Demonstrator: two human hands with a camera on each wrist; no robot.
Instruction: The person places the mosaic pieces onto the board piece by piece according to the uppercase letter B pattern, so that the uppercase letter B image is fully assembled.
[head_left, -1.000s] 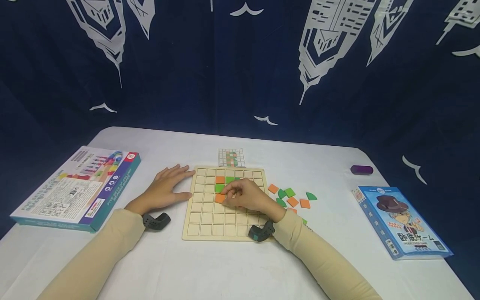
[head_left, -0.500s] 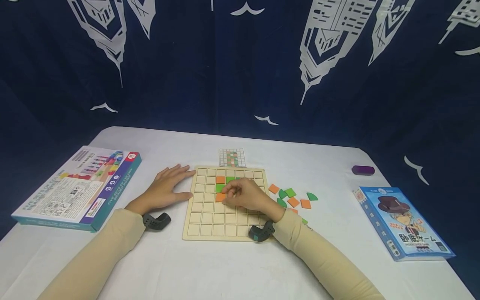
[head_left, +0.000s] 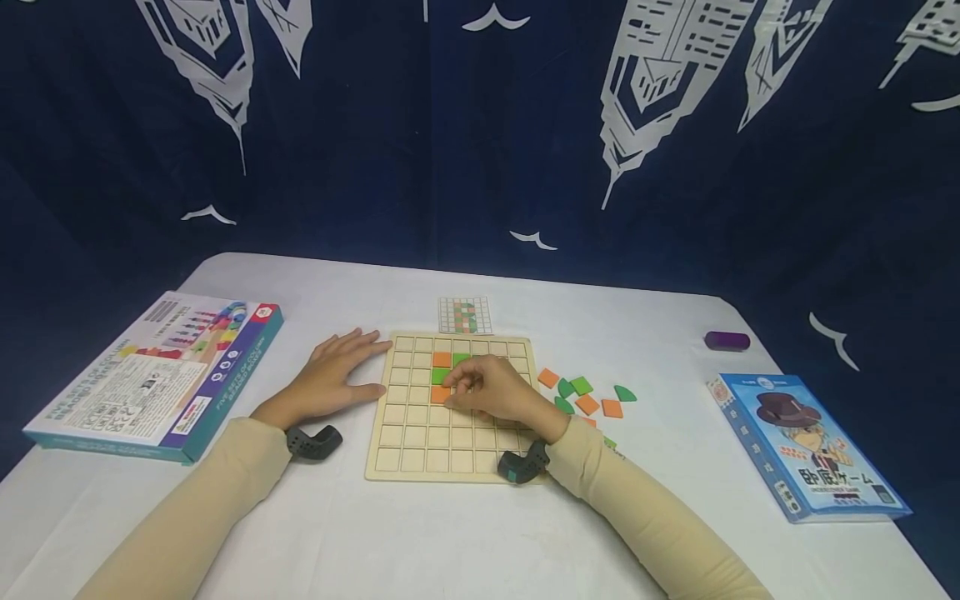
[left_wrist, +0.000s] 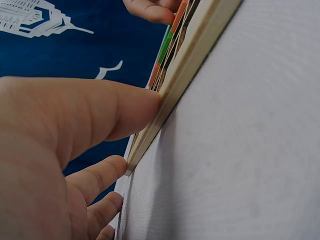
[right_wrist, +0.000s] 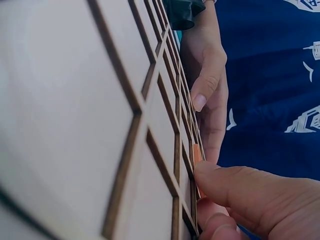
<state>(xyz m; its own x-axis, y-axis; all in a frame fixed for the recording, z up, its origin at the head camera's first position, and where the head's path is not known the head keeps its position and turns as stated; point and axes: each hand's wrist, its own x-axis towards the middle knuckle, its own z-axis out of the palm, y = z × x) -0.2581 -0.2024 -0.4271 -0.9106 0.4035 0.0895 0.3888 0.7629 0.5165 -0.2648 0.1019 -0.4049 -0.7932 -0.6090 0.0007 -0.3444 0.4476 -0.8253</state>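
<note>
A pale wooden grid board [head_left: 415, 459] lies flat on the table. My left hand [head_left: 327, 375] is spread at its left side; in the left wrist view the thumb [left_wrist: 135, 107] and a fingertip touch the board's edge. My right hand [head_left: 495, 389] is over the middle of the grid, thumb and fingers pinching an orange square tile [head_left: 438, 395] at its cell. The right wrist view shows the thumb against this orange tile [right_wrist: 196, 151]. Above it sit a green tile [head_left: 439, 377], another orange tile [head_left: 442, 359] and a green one [head_left: 461, 359]. The right hand hides the cells beneath it.
Loose orange and green pieces [head_left: 587, 404] lie right of the board, some quarter-round. A small pattern card [head_left: 465, 316] is behind it. Boxes stand at the left [head_left: 153, 375] and right [head_left: 808, 450]; a purple cylinder-like object [head_left: 727, 341] lies near the right edge.
The orange tile under my right fingertips sits slightly further up, more squarely in its cell. Both hands have stayed almost in place.
</note>
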